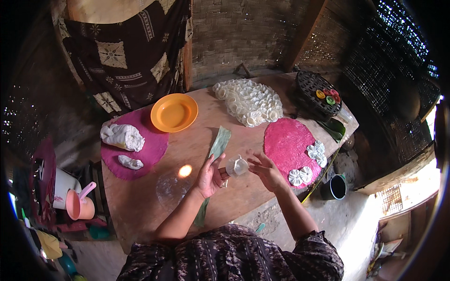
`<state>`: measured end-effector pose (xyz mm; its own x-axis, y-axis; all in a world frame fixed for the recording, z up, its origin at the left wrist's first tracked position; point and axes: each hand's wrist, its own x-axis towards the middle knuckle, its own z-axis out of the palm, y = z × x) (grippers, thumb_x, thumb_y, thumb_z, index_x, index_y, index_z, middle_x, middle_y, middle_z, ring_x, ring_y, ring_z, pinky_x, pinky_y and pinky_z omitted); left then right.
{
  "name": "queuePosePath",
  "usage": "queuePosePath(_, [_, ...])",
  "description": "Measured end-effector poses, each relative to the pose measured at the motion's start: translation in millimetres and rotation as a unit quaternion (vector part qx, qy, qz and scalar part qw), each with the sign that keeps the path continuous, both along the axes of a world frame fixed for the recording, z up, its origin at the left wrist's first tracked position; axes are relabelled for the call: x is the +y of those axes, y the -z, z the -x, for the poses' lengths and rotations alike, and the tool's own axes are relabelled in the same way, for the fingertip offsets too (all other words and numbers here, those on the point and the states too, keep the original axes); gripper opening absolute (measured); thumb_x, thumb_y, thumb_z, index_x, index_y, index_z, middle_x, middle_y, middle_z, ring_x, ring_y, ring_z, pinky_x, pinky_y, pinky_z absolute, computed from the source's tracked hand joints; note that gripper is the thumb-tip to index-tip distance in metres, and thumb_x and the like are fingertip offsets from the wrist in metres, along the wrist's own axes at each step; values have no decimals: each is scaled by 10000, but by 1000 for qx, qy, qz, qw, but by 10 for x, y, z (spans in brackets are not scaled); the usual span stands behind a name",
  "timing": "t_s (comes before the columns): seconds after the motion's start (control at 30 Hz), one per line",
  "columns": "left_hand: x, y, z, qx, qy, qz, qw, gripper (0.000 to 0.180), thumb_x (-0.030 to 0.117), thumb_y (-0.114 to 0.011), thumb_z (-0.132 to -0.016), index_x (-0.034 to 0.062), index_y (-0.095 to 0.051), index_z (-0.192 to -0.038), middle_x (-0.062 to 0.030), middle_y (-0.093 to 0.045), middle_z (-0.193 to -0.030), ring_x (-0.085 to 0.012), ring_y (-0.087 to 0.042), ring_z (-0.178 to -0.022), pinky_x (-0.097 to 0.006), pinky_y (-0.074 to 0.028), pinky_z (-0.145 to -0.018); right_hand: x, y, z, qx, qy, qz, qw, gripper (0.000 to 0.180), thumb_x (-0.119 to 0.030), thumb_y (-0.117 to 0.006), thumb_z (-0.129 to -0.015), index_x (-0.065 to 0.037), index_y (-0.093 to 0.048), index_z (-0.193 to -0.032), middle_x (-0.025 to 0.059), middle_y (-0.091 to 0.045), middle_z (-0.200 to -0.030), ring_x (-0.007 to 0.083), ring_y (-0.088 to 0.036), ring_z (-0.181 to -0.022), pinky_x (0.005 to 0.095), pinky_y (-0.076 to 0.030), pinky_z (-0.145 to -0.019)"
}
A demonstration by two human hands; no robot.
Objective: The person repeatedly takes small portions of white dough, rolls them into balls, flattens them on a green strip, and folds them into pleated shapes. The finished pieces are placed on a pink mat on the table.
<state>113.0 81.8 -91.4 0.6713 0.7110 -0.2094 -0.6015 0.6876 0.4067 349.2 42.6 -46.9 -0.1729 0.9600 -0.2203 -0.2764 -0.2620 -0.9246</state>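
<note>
Above the middle of the wooden table, my left hand (209,177) holds a thin white dough cup (236,166) on its fingertips. My right hand (266,172) is just to the right of the cup, fingers spread and slightly blurred, holding nothing I can see. Beneath my left hand a long green leaf strip (220,141) lies across the table. Several white pleated dough flowers (305,174) rest on the pink round sheet (286,140) to the right. Farther back is a large heap of white dough cups (251,100).
At the left, lumps of white dough (123,136) lie on a magenta sheet (112,164), beside an orange plate (174,112). A dark woven tray (311,84) with small coloured flowers stands at the back right. A dark bucket (333,187) and a pink dipper (80,206) flank the table.
</note>
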Motion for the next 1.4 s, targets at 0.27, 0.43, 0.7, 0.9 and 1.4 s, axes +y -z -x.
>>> queuePosePath(0.27, [-113, 43, 6, 345, -190, -401, 827, 625, 371, -364, -1043, 24, -161, -1522, -233, -257, -1533, -294, -485, -1274, -360, -430, -1001, 497, 116, 364, -147, -49, -24, 988, 803, 30, -716, -809, -117, -287, -1473, 134, -596, -1148, 166, -598, -1000, 289, -499, -831])
queuePosePath(0.43, [-60, 104, 8, 387, -275, -473, 742, 605, 299, -501, -997, -21, -289, -1464, -275, -461, -1383, -341, -538, -1226, -416, -421, -1012, 1035, 133, 376, -322, -112, -159, 927, 772, 11, -737, -780, -67, -323, -1427, 134, -643, -969, 187, -634, -866, 319, -518, -748])
queuePosePath(0.7, [36, 510, 248, 622, -55, -594, 507, 486, 326, -738, -800, 125, -610, -1223, -47, -509, -1377, -316, -503, -1199, -499, -407, -980, 2985, -352, 126, -635, -9, -246, 732, 735, -38, -583, -756, -108, -310, -1435, 233, -647, -787, 420, -648, -844, 503, -498, -719])
queuePosePath(0.9, [82, 566, 309, 583, -88, -575, 567, 408, 283, -783, -766, 132, -645, -1120, -17, -561, -1307, -260, -550, -1147, -433, -436, -949, 3944, 45, 142, -692, 6, -236, 682, 746, -113, -610, -741, -118, -330, -1433, 258, -676, -910, 459, -636, -922, 515, -514, -767])
queuePosePath(1.4, [110, 444, 332, 352, -275, -326, 833, 149, 225, -662, -899, 86, -619, -931, -55, -637, -867, -188, -645, -884, -321, -510, -753, 3426, 171, 654, -572, 56, -301, 761, 680, -207, -835, -728, -102, -484, -1301, 130, -540, -1106, 234, -612, -870, 362, -528, -741])
